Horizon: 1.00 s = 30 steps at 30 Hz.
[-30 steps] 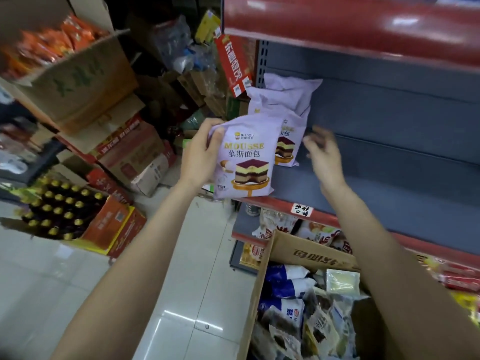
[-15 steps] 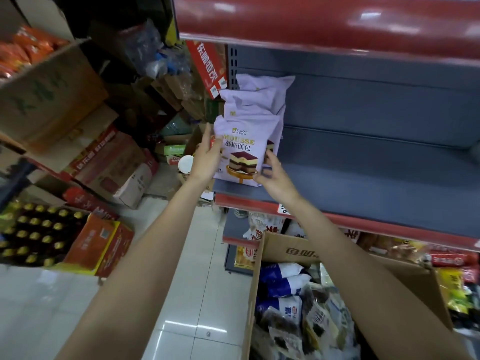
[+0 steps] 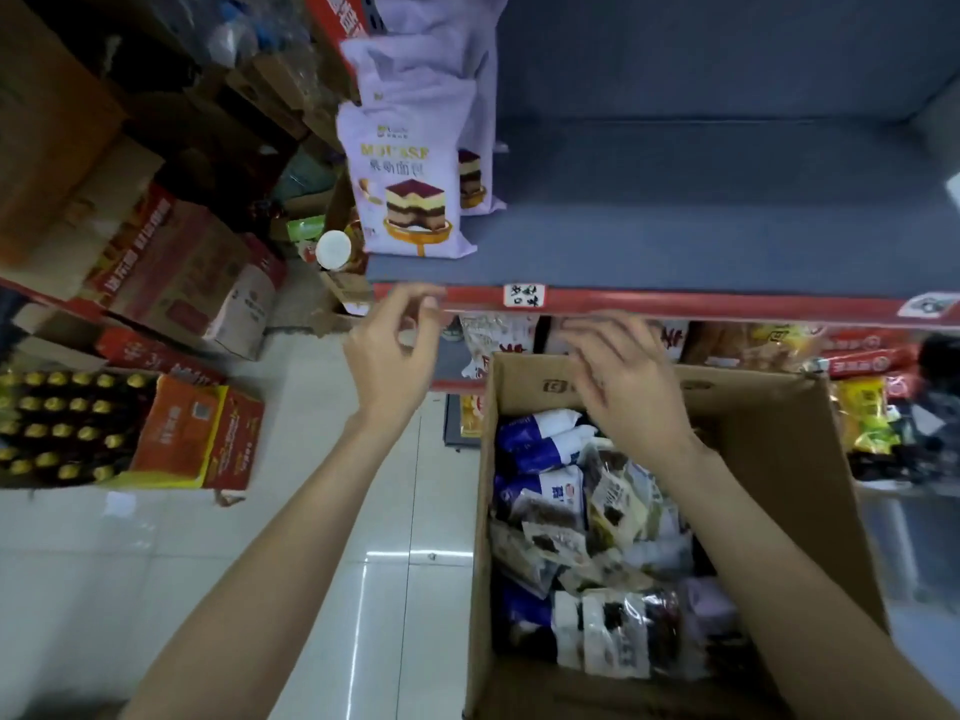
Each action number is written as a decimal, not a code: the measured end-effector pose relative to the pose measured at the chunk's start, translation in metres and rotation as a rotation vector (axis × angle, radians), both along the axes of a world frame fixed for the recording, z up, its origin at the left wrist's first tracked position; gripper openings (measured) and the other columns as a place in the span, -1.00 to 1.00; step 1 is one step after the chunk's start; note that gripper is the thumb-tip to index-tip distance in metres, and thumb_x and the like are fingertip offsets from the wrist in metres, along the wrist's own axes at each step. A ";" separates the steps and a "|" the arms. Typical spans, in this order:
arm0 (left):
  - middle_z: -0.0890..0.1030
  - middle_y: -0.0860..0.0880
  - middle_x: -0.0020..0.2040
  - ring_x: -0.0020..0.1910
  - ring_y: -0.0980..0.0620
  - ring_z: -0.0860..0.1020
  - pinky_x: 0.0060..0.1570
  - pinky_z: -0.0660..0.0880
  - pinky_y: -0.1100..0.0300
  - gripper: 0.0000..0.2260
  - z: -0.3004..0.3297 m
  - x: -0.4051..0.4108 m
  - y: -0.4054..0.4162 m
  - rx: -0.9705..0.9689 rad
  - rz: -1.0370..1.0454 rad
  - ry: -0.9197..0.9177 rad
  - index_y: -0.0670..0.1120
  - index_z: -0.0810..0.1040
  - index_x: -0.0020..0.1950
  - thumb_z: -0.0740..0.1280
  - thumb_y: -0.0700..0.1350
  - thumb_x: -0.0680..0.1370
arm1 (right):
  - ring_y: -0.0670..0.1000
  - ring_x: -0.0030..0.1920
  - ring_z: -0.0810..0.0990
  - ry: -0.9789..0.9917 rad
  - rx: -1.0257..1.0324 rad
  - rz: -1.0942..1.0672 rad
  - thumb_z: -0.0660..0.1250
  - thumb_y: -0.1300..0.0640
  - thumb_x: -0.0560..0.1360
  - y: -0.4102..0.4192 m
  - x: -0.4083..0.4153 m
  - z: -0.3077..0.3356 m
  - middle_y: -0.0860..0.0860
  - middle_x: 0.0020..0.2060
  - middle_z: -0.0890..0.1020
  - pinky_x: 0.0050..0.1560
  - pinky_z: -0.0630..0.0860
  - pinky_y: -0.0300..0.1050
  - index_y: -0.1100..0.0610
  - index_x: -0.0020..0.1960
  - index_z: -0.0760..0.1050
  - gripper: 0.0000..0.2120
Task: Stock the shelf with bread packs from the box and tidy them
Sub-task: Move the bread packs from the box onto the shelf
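Open brown cardboard box (image 3: 779, 433) of bread packs (image 3: 550, 491) is seen directly below empty, loosely curled right hand (image 3: 631, 387); empty left hand (image 3: 395, 350) is farther off.

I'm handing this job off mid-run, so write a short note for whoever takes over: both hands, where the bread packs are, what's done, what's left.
Left hand: empty, fingers loosely curled, below the shelf's red front edge.
Right hand: empty, open, over the cardboard box.
Done: purple mousse bread packs stand in a row at the shelf's left end, front one upright.
Left: the rest of the grey shelf is bare; assorted packs remain in the box. Pick the next, place it beside the row, straighten.
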<state>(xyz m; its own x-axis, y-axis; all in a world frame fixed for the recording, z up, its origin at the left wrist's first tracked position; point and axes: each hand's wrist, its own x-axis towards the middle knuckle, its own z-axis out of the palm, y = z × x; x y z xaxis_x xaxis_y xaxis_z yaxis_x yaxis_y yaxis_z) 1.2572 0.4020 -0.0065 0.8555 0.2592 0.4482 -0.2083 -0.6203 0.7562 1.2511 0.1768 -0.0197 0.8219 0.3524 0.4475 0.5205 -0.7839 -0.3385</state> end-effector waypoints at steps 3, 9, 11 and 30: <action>0.60 0.13 -0.27 -0.29 0.13 0.58 -0.25 0.49 0.23 -0.85 -0.021 -0.038 -0.030 -0.042 -0.159 0.154 0.01 0.57 -0.03 0.21 -0.06 0.56 | 0.04 -0.10 0.57 0.170 0.018 -0.064 0.23 0.24 0.51 -0.052 -0.043 -0.024 0.06 -0.15 0.66 -0.10 0.51 -0.12 0.17 0.01 0.60 -0.81; 0.62 0.16 -0.01 -0.01 0.24 0.56 0.08 0.46 0.29 -0.80 -0.094 -0.083 -0.089 0.085 -0.481 0.871 0.04 0.53 0.17 0.29 -0.13 0.57 | 0.18 -0.25 0.61 0.589 -0.084 -0.265 0.33 0.32 0.44 -0.144 -0.103 -0.090 0.13 -0.20 0.64 -0.35 0.47 -0.12 0.16 -0.01 0.61 -0.83; 0.63 0.10 0.06 0.01 0.21 0.57 0.10 0.47 0.29 -0.79 -0.119 -0.095 -0.110 0.150 -0.510 0.924 0.00 0.53 0.20 0.29 -0.14 0.57 | 0.17 -0.20 0.59 0.700 -0.122 -0.319 0.32 0.32 0.46 -0.166 -0.116 -0.113 0.14 -0.16 0.63 -0.31 0.39 -0.17 0.16 0.04 0.60 -0.80; 0.40 0.00 0.39 0.39 -0.05 0.28 0.36 0.24 0.05 -0.59 -0.267 -0.171 -0.179 0.811 -0.537 1.186 0.04 0.38 0.39 0.19 0.14 0.57 | 0.08 0.30 0.38 1.075 -0.906 0.154 0.23 0.16 0.52 -0.221 -0.157 -0.275 0.04 0.28 0.46 0.39 0.18 0.03 0.07 0.39 0.30 -0.56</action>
<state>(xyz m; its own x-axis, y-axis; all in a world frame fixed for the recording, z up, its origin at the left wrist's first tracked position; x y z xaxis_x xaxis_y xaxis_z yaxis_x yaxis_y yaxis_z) 1.0865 0.2228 -0.2736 0.7211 -0.1570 -0.6748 -0.0754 -0.9860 0.1488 1.0940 -0.0443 -0.2950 0.5397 0.2916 -0.7898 0.4335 -0.9004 -0.0363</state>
